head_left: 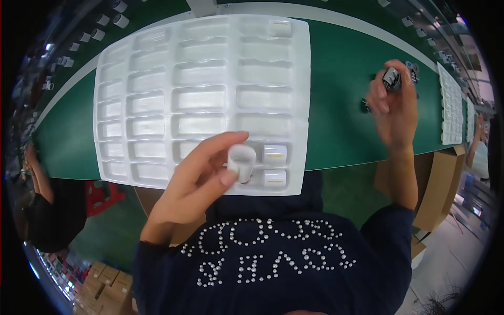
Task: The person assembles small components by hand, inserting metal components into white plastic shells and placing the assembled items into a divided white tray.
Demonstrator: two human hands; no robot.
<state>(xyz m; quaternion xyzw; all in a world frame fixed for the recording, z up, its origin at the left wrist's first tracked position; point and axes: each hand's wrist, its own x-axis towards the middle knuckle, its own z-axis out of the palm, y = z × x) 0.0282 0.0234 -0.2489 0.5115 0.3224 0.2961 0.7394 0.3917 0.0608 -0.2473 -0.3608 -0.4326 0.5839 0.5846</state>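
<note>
Pinching a hollow white cylinder (241, 157) between the thumb and forefinger of the left hand (191, 184), with its open mouth upward and a slight blur. Cannot tell the lay of the remaining fingers, hidden from this view. Held above the near right corner of a white moulded tray (305, 105).

Gripping a dark, glossy cylindrical part (391, 79) in the bent fingers and thumb of the right hand (395, 113), well apart from the left, over the green tabletop (341, 58) beyond the tray's right edge. Lying close by, partly covered by that hand: other dark parts (413, 71) behind it and a dark piece (366, 105) at its left side.

Lying on their sides in the tray's right-hand column: two labelled white cylinders (275, 154) by the near right corner, and a third labelled cylinder (280, 28) at the far right corner. Jutting, with the tray, past the tabletop's near edge.

Standing farther off: smaller-looking white trays (451, 105) toward the tabletop's right end, an open cardboard box (440, 189) below the near edge on the right, and a red stool (107, 198) below it on the left. Seated or standing past that stool: a co-worker in black (58, 218).
</note>
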